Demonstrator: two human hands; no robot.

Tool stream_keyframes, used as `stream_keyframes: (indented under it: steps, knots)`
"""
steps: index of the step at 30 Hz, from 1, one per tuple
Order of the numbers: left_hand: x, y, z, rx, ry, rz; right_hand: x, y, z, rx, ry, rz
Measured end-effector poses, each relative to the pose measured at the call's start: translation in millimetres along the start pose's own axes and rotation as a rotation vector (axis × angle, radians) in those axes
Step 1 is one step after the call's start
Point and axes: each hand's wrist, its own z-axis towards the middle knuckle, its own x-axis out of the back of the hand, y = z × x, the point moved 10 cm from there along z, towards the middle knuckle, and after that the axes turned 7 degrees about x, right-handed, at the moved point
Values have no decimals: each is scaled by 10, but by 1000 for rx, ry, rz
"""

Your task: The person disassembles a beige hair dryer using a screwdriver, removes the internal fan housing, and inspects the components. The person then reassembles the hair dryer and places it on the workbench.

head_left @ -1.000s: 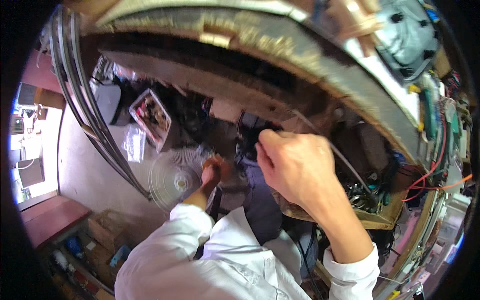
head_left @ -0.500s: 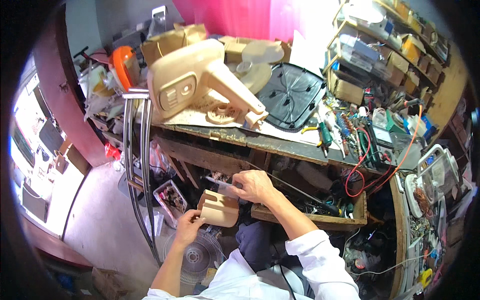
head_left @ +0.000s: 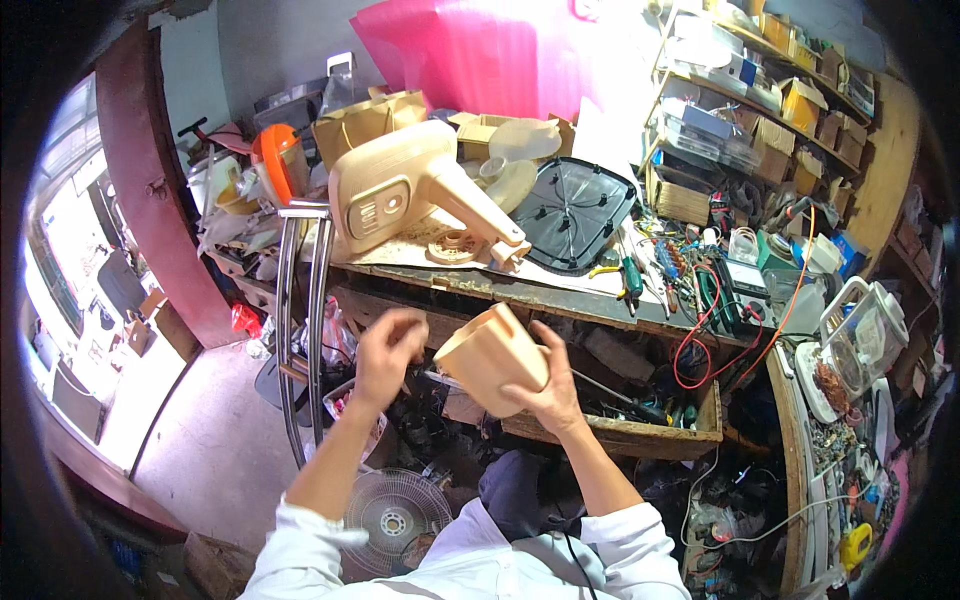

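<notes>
A beige plastic housing (head_left: pixel 492 362), hollow and with a slot cut in its upper edge, hangs tilted in front of the workbench. My right hand (head_left: pixel 548 392) grips it from the right, thumb across its lower face and fingers behind. Just left of the housing and apart from it, my left hand (head_left: pixel 388 358) is raised with bent fingers; motion blur hides whether anything is in them. Beyond, on the bench (head_left: pixel 480 287), a large beige appliance body (head_left: pixel 395 192) with an angled neck lies on its side. A small round beige part (head_left: pixel 455 247) sits beside that neck.
A black square panel (head_left: pixel 575 215) lies on the bench, with pliers (head_left: pixel 630 280) and several hand tools to its right. Below, an open wooden drawer (head_left: pixel 640 437) juts out. Curved metal tubes (head_left: pixel 303 330) stand at left. A fan grille (head_left: pixel 395 522) is low by my legs.
The housing has moved up and right, turned, and passed from my left hand to my right. My left hand has let go and risen. The view has shifted slightly.
</notes>
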Motion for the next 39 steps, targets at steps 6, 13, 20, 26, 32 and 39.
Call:
stream_keyframes:
  steps: [6, 13, 20, 26, 32, 39]
  knots:
    - [-85, -226, 1622, -109, 135, 726, 236, 148, 29, -17, 285, 157]
    - [-550, -714, 2316, 134, -127, 1028, 204, -70, 6, 35, 217, -47]
    - [-260, -198, 2154, 94, -26, 1242, 151, -40, 26, 22, 170, -79]
    - [-70, 25, 1331, 43, -124, 475, 185, -10, 13, 20, 197, 32]
    - [-361, -206, 139, 259, -536, -660, 155, 20, -39, -40, 213, 197]
    - [-413, -206, -383, 334, -437, -713, -108, -23, -235, -188, 79, 297]
